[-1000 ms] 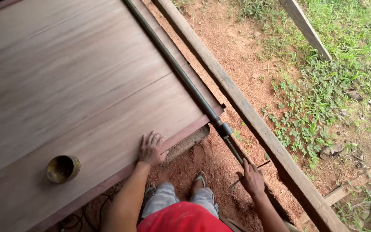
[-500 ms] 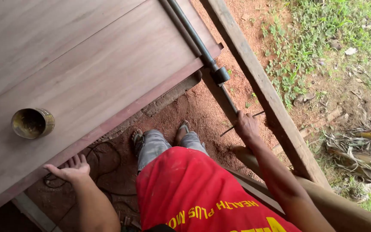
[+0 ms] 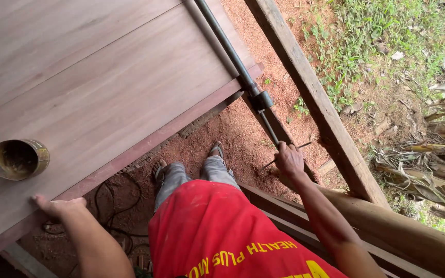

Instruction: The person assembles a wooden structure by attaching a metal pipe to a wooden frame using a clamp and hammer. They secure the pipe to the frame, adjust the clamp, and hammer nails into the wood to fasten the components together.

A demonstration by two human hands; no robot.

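Right hand [image 3: 289, 162] closed around the thin metal crank handle [image 3: 286, 154] of a long bar clamp [image 3: 233, 56].
Left hand [image 3: 57, 206] rests open, fingers flat on the smooth wooden panel's [image 3: 104, 87] edge; just beyond it stands a round, grimy tin can [image 3: 18, 159].

The person is wearing a red shirt [image 3: 222, 231] with yellow lettering near the bottom centre of the frame, grey trousers [image 3: 197, 175] showing just above it, and open sandals [image 3: 215, 150]. Both forearms are bare, no sleeves or gloves covering the left hand [image 3: 57, 206] or right hand [image 3: 289, 162].
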